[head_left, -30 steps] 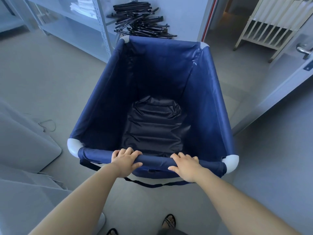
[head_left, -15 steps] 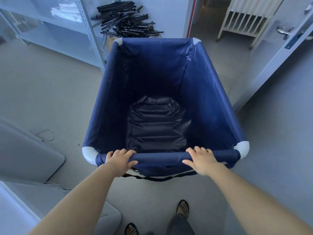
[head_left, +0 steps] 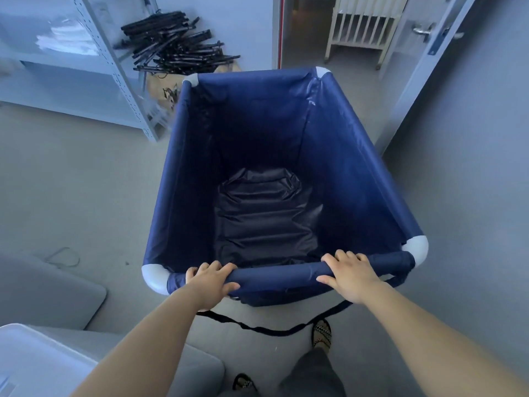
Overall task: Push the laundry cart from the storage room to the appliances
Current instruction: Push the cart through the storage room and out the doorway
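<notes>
Laundry cart, navy fabric, black liner inside: since a second ago we have swung its nose from the metal shelving toward the open doorway, so the exit looks lined up. Left hand and right hand both curl over the near rail; room is open at left, while the door edge stands near the cart's right side.

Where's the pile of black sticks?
In the head view, the pile of black sticks is at the upper left, on the floor against the wall, between the metal shelf and the doorway, just beyond the blue laundry cart's far left corner.
</notes>
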A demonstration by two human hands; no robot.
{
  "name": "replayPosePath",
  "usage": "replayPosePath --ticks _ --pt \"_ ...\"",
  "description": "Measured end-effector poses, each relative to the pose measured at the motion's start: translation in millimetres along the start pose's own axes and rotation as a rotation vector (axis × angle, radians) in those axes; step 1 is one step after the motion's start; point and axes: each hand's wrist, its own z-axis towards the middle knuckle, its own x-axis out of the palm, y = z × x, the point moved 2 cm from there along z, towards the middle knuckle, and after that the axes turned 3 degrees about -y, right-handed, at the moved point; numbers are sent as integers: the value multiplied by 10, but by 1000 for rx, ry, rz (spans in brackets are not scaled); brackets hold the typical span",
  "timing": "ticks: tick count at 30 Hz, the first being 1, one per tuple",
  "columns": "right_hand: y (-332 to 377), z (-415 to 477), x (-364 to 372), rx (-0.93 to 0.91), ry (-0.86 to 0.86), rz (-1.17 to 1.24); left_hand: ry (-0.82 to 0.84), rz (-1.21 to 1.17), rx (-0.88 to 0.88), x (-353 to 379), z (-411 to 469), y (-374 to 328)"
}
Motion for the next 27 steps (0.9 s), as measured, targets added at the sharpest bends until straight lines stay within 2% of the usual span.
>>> replayPosePath --ticks 14,27 --pt "378 -58 72 129 5 145 -87 166 48 -211 226 291" --pt "58 511 -128 98 4 178 -143 183 21 -522 745 227"
